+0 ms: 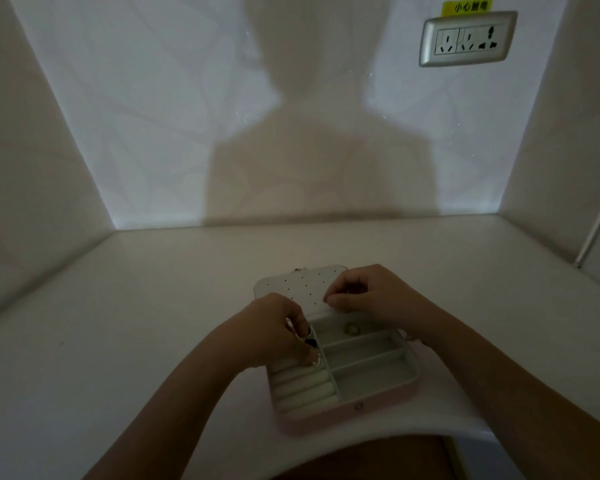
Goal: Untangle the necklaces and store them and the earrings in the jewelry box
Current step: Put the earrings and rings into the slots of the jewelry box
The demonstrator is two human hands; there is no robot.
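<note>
A pink, rounded-corner jewelry box [347,415] lies open at the near edge of the white counter [153,306], its pale lid panel [291,289] dotted with small holes lying flat on the far side. The left hand [274,327] is pinched on a small dark-and-silver piece of jewelry [310,337] over the divider beside the padded ring rolls [305,386]. The right hand [361,292] has its fingertips drawn together at the lid panel's near edge; whether it holds anything is too dim to tell. A small ring-like piece [351,329] rests in the far compartment. This looks like the storing step; next, the pinched piece needs seating in a slot or hole.
</note>
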